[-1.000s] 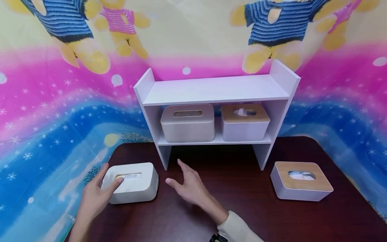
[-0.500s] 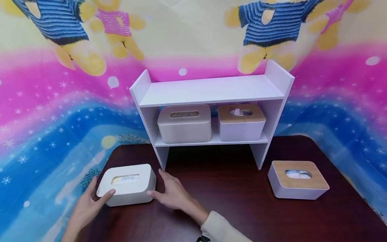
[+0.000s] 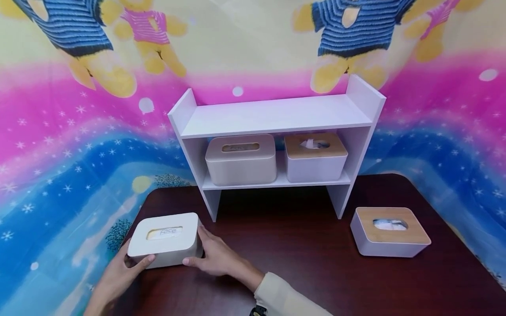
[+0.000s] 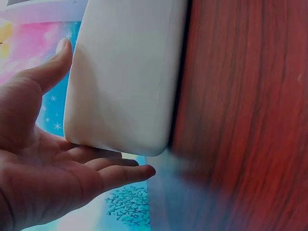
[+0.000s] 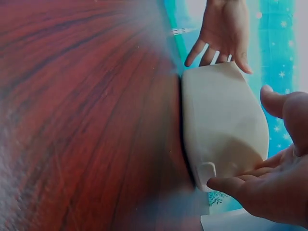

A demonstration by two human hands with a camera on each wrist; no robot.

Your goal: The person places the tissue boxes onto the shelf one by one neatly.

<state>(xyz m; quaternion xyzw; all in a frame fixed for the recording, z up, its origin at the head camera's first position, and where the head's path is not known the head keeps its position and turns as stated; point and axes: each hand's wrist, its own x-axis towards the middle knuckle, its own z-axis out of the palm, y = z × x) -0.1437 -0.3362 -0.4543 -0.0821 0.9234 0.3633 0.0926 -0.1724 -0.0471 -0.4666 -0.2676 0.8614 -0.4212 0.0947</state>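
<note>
A cream tissue box [image 3: 146, 243] rests on the dark table at the left in the head view, a handwritten slip showing in its slot. My left hand [image 3: 118, 274] is at its left end, fingers along that end and thumb near the front top edge. In the left wrist view its fingers [image 4: 122, 177] are nearly straight. At the opposite end is my right hand [image 3: 217, 255]; the right wrist view shows its extended fingers [image 5: 228, 185] against the end by a small tab, thumb [image 5: 273, 100] spread away from the box.
A white two-tier shelf [image 3: 276, 116] stands at the back, holding another cream tissue box [image 3: 241, 171] and a white one with a wooden lid [image 3: 316, 169]. A second wood-lidded tissue box [image 3: 389, 239] sits at the right of the table [image 3: 300, 263]. A printed cloth hangs behind.
My right hand has moved left to the right end of the cream box. My left hand has lowered along its left end. The view has shifted slightly.
</note>
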